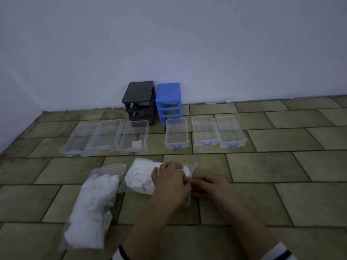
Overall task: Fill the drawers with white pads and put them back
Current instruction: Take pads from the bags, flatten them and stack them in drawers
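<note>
Two clear plastic bags of white pads lie on the tiled floor. One bag [93,209] lies at the lower left, untouched. The other bag [139,178] lies in the middle. My left hand [170,182] and my right hand [208,186] both pinch its open end on the right side. Beyond them, several clear drawers stand in a row: three without coloured handles [107,137] on the left, three with blue handles [204,133] on the right. The third drawer [134,139] holds one small white piece. A black drawer frame [139,100] and a blue frame [169,100] stand against the wall.
A white wall [169,44] runs behind the frames and along the left side. The floor [281,175] is tan tile with dark joints. Striped sleeve cuffs show at the bottom edge.
</note>
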